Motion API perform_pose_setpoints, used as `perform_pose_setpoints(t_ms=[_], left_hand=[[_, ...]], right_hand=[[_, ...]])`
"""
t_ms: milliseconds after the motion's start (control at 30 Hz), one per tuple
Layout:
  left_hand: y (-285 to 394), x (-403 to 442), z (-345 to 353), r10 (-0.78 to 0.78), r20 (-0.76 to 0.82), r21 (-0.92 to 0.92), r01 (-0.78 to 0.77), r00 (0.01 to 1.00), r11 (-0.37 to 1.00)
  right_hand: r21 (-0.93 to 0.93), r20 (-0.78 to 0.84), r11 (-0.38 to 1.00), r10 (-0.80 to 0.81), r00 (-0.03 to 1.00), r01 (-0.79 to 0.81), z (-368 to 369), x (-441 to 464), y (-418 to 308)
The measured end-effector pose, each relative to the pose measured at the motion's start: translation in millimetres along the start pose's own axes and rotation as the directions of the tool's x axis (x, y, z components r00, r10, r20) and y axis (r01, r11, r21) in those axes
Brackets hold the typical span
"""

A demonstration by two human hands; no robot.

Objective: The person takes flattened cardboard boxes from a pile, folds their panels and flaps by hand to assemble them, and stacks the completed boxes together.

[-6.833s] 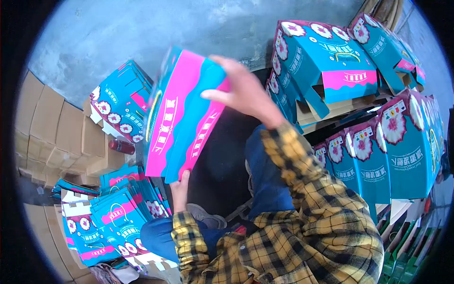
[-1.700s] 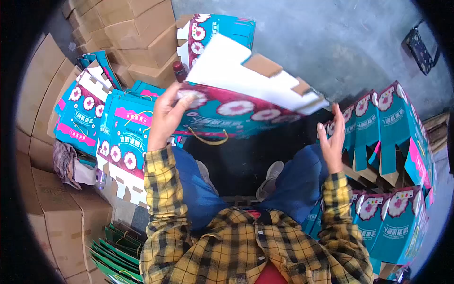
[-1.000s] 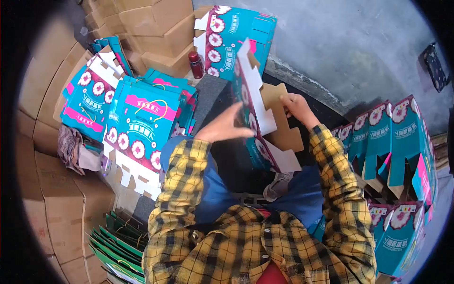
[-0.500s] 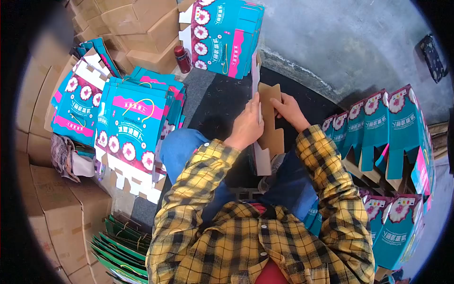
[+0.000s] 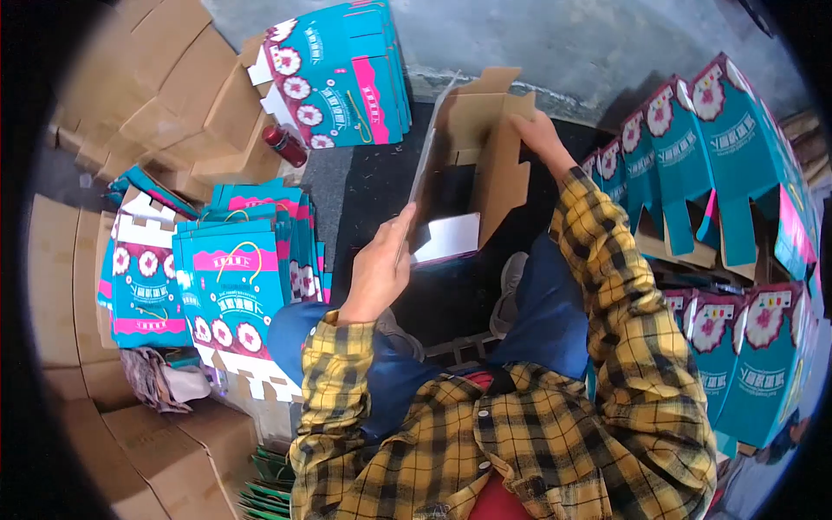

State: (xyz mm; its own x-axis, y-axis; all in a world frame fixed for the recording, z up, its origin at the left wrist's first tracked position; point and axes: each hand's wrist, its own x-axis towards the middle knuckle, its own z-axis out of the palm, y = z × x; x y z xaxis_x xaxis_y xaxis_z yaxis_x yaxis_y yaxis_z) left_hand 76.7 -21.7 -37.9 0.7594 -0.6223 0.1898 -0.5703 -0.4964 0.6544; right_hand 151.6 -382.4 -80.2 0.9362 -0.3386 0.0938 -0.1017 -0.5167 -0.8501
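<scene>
Between my hands a cardboard gift box (image 5: pixel 500 165) stands opened into a hollow shape, its brown inside facing me. My left hand (image 5: pixel 379 273) is closed on the near end of the box's left panel, fingers along its edge. At the far right corner, my right hand (image 5: pixel 543 141) pinches the top edge of the right panel. Toothed flaps stick out along that right side. Through the hollow the dark floor mat shows, and a white flap (image 5: pixel 451 236) lies at the near end. The box's printed outside is mostly hidden.
Flat teal boxes with cord handles lie stacked at left (image 5: pixel 234 295) and against the wall (image 5: pixel 338 78). Formed teal boxes (image 5: pixel 676 147) stand in rows at right. A red bottle (image 5: pixel 284 146) stands near brown cartons (image 5: pixel 173 78). Green boxes (image 5: pixel 267 490) sit at lower left.
The box has gone from nearly flat to spread open. My left hand has moved left and nearer to me, my right hand slightly up and away. The view has shifted too.
</scene>
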Motion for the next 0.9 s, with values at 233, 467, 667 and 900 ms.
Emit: perform_pose_setpoints(t_ms=[233, 467, 667, 900], left_hand=[[1, 11, 8, 0.059, 0.064, 0.147, -0.068, 0.996, 0.987], [4, 19, 16, 0.134, 0.185, 0.21, -0.172, 0.974, 0.962], [1, 26, 20, 0.122, 0.221, 0.197, -0.167, 0.968, 0.966], [0, 26, 33, 0.141, 0.316, 0.24, -0.222, 0.938, 0.945]], right_hand=[[-0.262, -0.061, 0.954, -0.168, 0.984, 0.147, 25, -11, -27], [-0.465, 0.155, 0.767, -0.421, 0.894, 0.442, 21, 5, -33], [-0.389, 0.181, 0.814, -0.391, 0.902, 0.431, 23, 22, -18], [-0.406, 0.193, 0.807, -0.384, 0.903, 0.429, 27, 24, -15]])
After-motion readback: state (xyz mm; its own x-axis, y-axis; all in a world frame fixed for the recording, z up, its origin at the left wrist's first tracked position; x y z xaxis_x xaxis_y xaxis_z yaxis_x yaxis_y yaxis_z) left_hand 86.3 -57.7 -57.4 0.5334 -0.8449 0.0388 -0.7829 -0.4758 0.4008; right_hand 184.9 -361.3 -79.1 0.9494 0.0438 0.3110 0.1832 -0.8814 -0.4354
